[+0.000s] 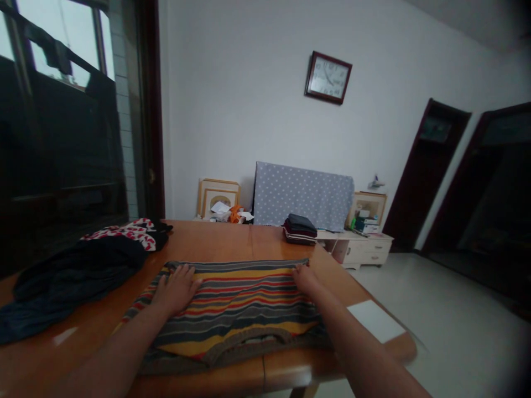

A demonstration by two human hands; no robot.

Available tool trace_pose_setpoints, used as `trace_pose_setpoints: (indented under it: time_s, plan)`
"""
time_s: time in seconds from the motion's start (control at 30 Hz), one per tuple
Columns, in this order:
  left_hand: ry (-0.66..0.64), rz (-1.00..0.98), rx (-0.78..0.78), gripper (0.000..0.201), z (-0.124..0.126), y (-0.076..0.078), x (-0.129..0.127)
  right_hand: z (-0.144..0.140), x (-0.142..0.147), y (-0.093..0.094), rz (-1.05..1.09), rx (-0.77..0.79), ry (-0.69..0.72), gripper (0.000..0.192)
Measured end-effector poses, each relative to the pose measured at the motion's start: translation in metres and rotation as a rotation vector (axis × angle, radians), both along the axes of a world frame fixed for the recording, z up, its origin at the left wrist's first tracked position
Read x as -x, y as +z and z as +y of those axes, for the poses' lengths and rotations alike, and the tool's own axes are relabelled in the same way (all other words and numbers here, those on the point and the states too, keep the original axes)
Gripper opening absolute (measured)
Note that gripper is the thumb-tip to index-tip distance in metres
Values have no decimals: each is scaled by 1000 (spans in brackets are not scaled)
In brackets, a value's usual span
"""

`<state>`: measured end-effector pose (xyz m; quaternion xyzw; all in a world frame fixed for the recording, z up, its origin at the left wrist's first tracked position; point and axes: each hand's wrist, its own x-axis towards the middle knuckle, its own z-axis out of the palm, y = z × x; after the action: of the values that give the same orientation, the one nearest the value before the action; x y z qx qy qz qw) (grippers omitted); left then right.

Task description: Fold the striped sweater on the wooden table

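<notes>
At the far left of the desk [232,243] we see a heap of dark clothing [70,279] with a red-and-white patterned garment [133,232] at its far end. Next comes our left hand [176,290], lying flat with its fingers [186,272] spread on the left part of the striped shirt [240,309]. The shirt lies flat in front of us, its long axis running left to right across the desk, collar at the near edge. Our right hand [306,278] rests at the shirt's far right corner; whether those fingers pinch the cloth we cannot tell (they are small here). Both hands sit on the far half, about equally near it. Beyond lies a folded stack of clothes [299,229], and a white sheet [375,320] sits at the desk's right corner.
</notes>
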<state>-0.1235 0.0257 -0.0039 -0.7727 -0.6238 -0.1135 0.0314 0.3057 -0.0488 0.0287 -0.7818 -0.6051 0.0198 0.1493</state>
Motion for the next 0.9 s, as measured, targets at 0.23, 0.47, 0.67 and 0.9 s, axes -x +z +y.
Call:
trace_pose_setpoints:
  time_s: [0.23, 0.47, 0.67, 0.9]
  plan:
    - [41, -32, 75, 93, 0, -4, 0, 19, -3, -22, -41, 75, -15, 56]
    - [99, -50, 101, 99, 0, -3, 0, 11, -17, -45, -39, 148, -60, 74]
    - [95, -57, 129, 101, 3, -5, 1, 11, -18, -46, -35, 155, -55, 76]
    - [96, -73, 135, 98, -7, 0, -1, 14, -21, -55, -55, 139, -68, 76]
